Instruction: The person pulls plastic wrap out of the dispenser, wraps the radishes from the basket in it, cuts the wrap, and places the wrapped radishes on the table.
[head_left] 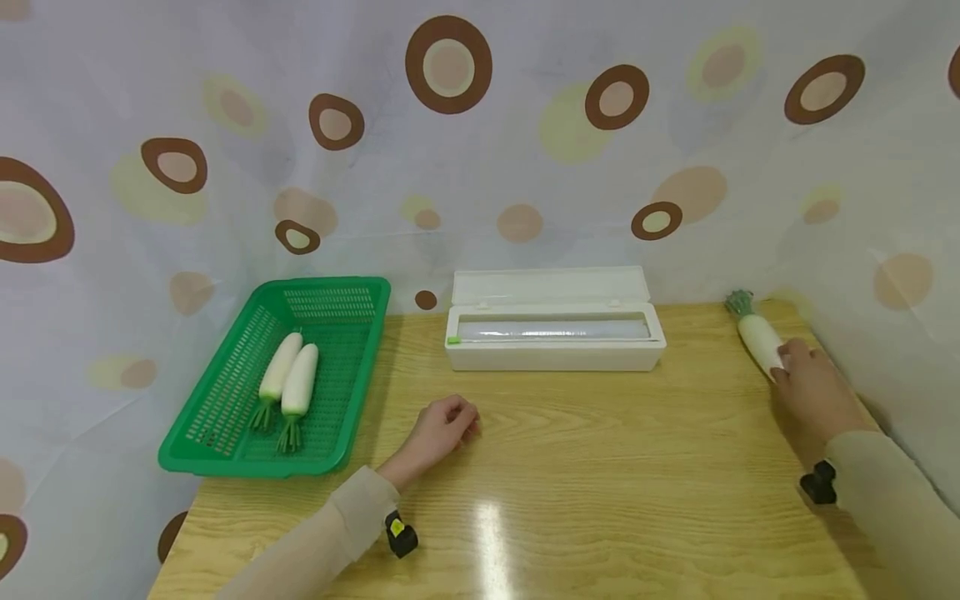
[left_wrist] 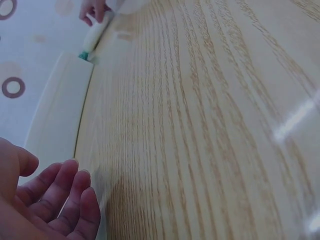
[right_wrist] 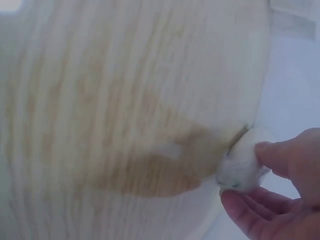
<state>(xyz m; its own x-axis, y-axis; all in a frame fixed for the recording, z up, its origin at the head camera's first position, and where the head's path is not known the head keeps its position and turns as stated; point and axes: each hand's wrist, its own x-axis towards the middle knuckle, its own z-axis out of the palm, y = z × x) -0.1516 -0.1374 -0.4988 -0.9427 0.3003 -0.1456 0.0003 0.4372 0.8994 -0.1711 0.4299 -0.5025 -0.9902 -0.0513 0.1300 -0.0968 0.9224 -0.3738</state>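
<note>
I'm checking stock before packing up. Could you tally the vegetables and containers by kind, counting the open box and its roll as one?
White radishes: 3
Green basket: 1
White box with roll: 1
Total: 5

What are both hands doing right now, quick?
Left hand: open, fingers loosely curled, holding nothing.
Right hand: holding a white radish by its leafless end.
</note>
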